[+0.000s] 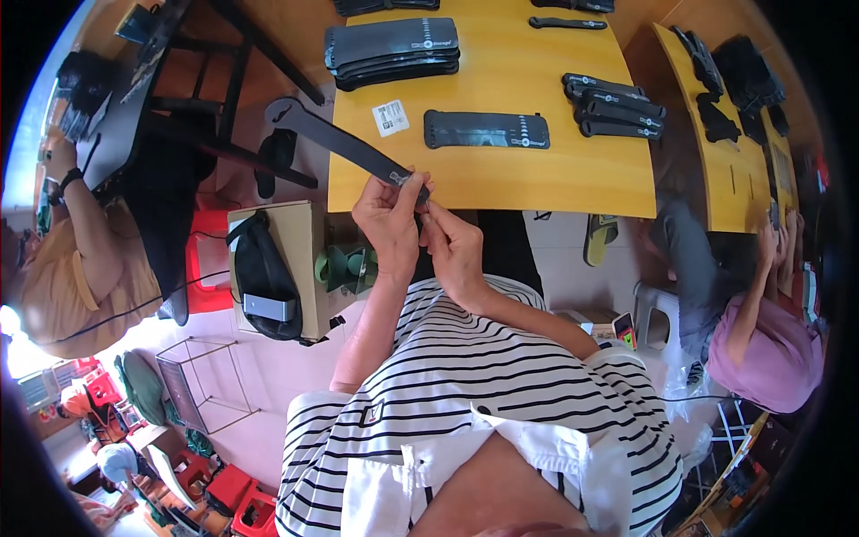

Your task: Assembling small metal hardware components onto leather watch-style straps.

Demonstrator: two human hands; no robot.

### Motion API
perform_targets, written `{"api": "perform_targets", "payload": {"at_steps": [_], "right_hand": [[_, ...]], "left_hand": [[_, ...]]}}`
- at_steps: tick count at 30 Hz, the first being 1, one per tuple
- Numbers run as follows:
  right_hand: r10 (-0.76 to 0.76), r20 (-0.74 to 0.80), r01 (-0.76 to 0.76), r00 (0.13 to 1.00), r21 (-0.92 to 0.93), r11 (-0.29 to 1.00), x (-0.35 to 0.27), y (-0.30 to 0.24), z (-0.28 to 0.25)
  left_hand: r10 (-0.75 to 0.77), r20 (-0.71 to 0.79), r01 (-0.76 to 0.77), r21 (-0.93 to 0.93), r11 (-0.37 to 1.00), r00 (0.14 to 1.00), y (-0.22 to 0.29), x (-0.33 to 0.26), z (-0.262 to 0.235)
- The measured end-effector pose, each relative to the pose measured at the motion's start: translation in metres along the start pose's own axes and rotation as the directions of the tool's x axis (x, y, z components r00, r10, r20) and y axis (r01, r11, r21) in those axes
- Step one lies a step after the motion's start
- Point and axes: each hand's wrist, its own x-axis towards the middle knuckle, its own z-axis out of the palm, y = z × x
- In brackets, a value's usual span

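A long flat black strap (344,148) with a rounded, hooked far end slants up to the left over the table's front edge. My left hand (391,219) is closed around its near end, thumb on top by a small pale print. Close beside it, my right hand (458,259) is pinched at the same tip, its fingertips partly hidden behind the left fingers. Just beyond my hands lies a flat dark sleeve-like piece (486,130) with pale print. A small white printed card (390,117) rests to its left.
The yellow table (501,188) bears a stack of dark flat pieces (391,54) at the left and a pile of black straps (616,107) at the right. A cardboard box (300,259) with a black bag stands lower left. Co-workers sit on both sides.
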Motion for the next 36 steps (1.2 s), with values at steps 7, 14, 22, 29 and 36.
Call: {"api": "perform_targets", "payload": {"at_steps": [7,14,22,29,36], "right_hand": [[-0.078,0.04,0.082,0.996,-0.108,0.991,0.006,-0.003,-0.009],[-0.177,0.207,0.24,0.962,-0.339,0.91,0.017,-0.022,-0.037],[-0.503,0.454,0.662,0.735,-0.321,0.677,0.028,-0.034,-0.026],[-0.49,0.543,0.695,0.682,-0.272,0.666,0.031,-0.056,-0.014],[-0.21,0.51,0.238,0.834,0.012,0.971,0.023,-0.077,-0.015]], "left_hand": [[-0.013,0.014,0.014,-0.036,0.999,1.0,0.004,0.003,0.0],[-0.07,0.185,0.036,0.181,0.983,0.98,0.021,0.011,-0.013],[-0.215,0.118,0.155,0.387,0.909,0.969,0.049,0.004,-0.033],[-0.343,0.168,0.348,0.001,0.938,0.924,0.071,-0.007,-0.054],[-0.102,0.202,0.018,0.378,0.926,0.974,0.084,-0.026,-0.071]]}}
